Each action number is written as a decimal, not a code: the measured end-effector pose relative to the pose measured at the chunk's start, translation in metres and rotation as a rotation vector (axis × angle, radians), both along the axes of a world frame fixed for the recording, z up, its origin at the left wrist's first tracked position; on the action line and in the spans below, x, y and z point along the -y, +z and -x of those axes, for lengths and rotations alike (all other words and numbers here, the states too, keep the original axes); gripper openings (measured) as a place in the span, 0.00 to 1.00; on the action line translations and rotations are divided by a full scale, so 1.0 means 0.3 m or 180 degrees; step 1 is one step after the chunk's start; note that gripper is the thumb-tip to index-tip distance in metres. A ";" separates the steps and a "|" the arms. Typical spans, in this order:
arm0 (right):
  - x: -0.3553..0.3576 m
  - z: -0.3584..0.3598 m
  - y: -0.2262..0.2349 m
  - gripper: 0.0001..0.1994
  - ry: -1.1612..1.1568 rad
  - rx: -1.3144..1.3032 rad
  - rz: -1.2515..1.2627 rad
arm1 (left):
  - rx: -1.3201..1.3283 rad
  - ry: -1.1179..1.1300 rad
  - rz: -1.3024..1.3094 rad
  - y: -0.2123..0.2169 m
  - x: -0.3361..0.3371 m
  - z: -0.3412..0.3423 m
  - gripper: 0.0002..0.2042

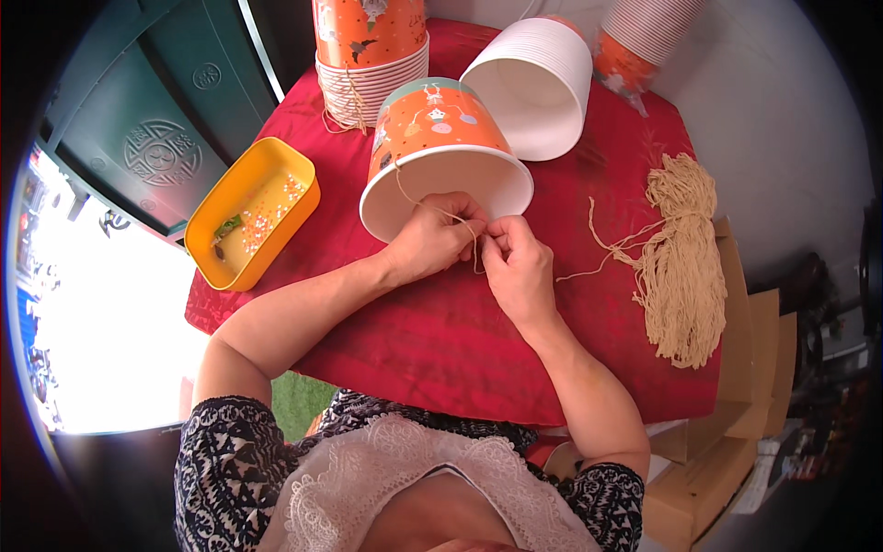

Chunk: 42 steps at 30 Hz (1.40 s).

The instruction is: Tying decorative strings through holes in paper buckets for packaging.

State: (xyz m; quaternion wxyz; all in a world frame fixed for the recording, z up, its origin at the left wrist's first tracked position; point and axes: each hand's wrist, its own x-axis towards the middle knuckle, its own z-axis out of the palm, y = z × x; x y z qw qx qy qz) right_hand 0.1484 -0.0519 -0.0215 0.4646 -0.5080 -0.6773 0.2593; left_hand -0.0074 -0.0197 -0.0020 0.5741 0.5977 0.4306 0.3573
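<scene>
Pinching a strand of tan string (411, 190) in the head view, our left hand (428, 237) is in front of the wide mouth of an orange paper bucket (437, 129). Our right hand (520, 271) is just beside it, thumb and forefinger pressed together near a small hanging loop; we cannot make out what lies between those fingertips. The bucket lies tilted on the red tablecloth (441, 340) beyond our hands, its white rim facing us and its pale green base pointing away, with cartoon figures on its wall. The string runs from the rim to our left fingers. To our right we see a thick hank of tan string (685, 267), loose ends trailing toward us. To our left sits a yellow plastic tub (296, 224) with small pale bits and a green scrap inside. Behind the bucket, a nested stack of white-rimmed buckets (372, 78) stands at the left, string hanging on its side, and a second stack with white walls (570, 83) lies on its side at the right, its open mouth toward us
</scene>
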 end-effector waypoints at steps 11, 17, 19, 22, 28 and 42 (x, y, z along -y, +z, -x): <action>-0.025 -0.002 -0.023 0.03 -0.0249 0.0341 -0.0545 | 0.0159 0.0039 -0.0032 -0.016 0.003 -0.008 0.06; -0.020 -0.003 -0.014 0.03 -0.0275 0.0326 -0.0388 | -0.0436 0.0223 -0.1040 -0.039 0.007 -0.006 0.07; -0.020 0.000 -0.014 0.03 -0.0274 0.0365 -0.0358 | -0.0525 0.0298 -0.1134 -0.047 0.005 0.005 0.07; -0.020 0.000 -0.021 0.04 -0.0245 0.0305 -0.0401 | -0.0668 0.0447 -0.1502 -0.054 0.008 0.016 0.06; -0.021 -0.003 -0.019 0.04 -0.0211 0.0370 -0.0522 | -0.0701 0.0444 -0.1387 -0.056 0.015 -0.002 0.04; -0.022 0.000 -0.025 0.03 -0.0250 0.0506 -0.0454 | -0.0694 0.0352 -0.1697 -0.056 0.012 0.004 0.02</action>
